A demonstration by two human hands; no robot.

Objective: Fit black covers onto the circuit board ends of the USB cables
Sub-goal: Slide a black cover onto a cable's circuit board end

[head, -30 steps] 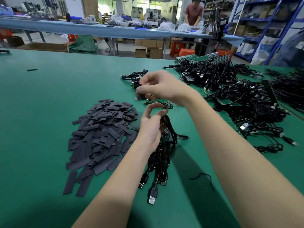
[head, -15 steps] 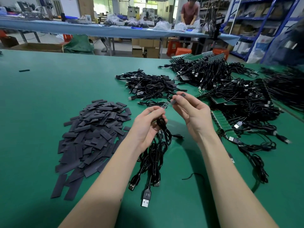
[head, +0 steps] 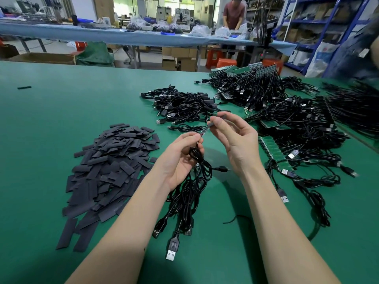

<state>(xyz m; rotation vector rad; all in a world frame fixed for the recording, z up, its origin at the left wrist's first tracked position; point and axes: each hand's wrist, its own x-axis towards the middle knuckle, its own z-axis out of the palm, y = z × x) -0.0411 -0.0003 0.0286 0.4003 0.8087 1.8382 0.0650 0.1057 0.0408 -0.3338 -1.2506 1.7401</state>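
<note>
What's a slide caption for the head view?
Left hand holds a cable's circuit board end; right hand brings a black cover to it.

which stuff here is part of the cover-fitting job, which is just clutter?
In the job: left hand, right hand, circuit board end, black cover, cover pile, cable bundle.
Lying about: stray strip, cardboard boxes.

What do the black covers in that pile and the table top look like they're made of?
The black covers look like thin, flattened plastic or rubbery sleeving, possibly heat-shrink: matte dark grey strips lying flat and overlapping. The table top looks like a smooth green mat, vinyl or rubber perhaps, with a soft, low sheen and no visible weave.
</note>
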